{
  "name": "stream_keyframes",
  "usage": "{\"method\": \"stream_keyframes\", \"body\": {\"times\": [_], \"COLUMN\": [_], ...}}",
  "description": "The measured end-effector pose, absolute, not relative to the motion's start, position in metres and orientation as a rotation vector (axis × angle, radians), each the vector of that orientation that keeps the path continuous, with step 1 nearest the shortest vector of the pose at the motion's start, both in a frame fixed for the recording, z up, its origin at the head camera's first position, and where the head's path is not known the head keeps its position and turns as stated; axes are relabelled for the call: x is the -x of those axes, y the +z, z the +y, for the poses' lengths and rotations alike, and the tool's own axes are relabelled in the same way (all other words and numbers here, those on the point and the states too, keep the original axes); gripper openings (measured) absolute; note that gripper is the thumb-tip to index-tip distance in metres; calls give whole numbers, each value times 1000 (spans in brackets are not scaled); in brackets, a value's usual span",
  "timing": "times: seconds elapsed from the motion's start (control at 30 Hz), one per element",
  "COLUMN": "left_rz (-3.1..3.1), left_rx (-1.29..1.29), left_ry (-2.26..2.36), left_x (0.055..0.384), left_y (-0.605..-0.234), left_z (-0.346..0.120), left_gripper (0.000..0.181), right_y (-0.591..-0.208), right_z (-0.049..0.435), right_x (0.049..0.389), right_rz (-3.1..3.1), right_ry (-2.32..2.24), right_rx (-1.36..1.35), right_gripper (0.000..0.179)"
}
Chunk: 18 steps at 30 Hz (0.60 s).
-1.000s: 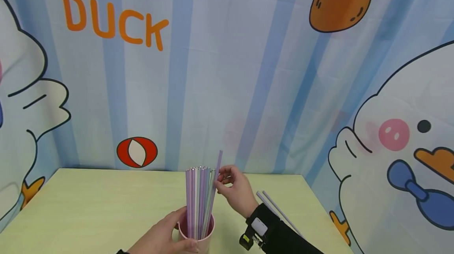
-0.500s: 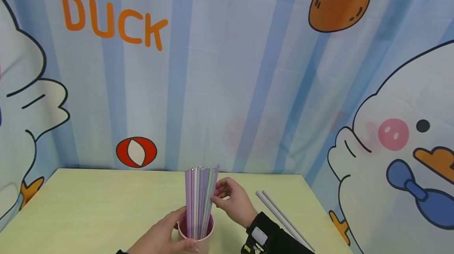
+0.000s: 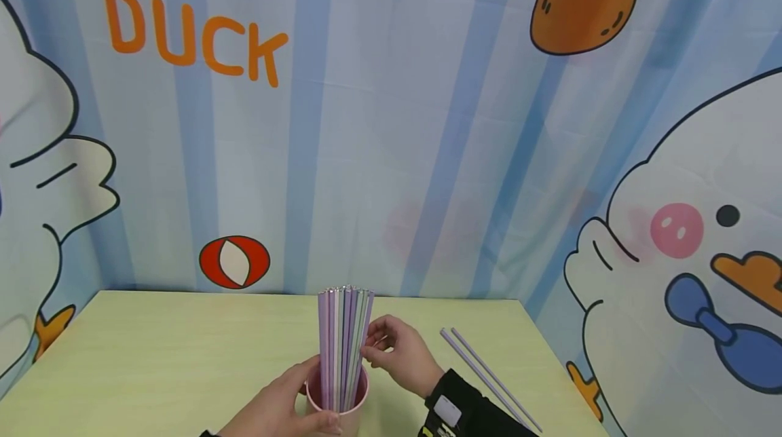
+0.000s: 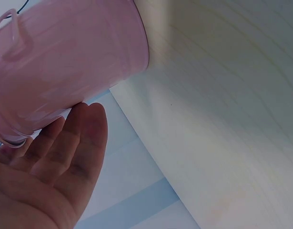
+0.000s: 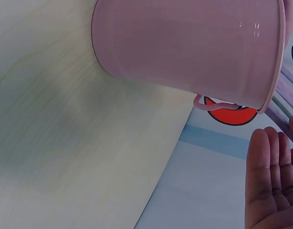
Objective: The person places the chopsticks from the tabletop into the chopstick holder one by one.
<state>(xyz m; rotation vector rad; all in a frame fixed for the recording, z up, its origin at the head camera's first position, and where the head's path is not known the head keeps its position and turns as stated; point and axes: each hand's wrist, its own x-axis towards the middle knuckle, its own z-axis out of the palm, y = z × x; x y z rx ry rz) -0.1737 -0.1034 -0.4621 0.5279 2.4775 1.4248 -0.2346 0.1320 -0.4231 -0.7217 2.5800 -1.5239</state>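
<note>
A small pink bucket with loop handles stands on the table, full of a bundle of upright straws in purple, white and pale green. My left hand grips the bucket near its rim, thumb in front and fingers round the far side. At the bundle's right edge, my right hand pinches a purple straw between thumb and fingertips. That straw leans slightly right, and its top is level with the others. In the right wrist view, the right fingers lie just beyond the bucket's rim, beside the straws.
Two loose purple straws lie side by side on the pale yellow table, right of my right forearm. A striped blue curtain with duck drawings hangs behind the table's far edge.
The purple straw has gone down into the bucket, its top sinking from well above the bundle to level with it. My right hand has moved down with it; the left hand keeps its place.
</note>
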Motion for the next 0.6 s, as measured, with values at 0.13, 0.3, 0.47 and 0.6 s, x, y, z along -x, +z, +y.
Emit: {"method": "stream_keyframes", "body": {"times": [0.13,0.3,0.47,0.6], "left_rz": [2485,2492,2506,2521], "left_rx": [-532,-518,-548,-609], "left_ry": [1423,1416,1417,1427], "left_x": [173,173,171,169], "left_y": [-462,-463,-463,-464], "left_z": [-104,-103,-104,-105], "left_gripper": [95,97,97,94], "right_y": [-424,-425,-430,-436], "right_z": [139,158,183,206], "right_x": [236,240,250,258], "right_rz": [2587,2670,2841,2948], "right_ry": [-1487,-1425,-1291,-1174], "right_rx": [733,744,720,660], "right_gripper": [27,26,20,18]}}
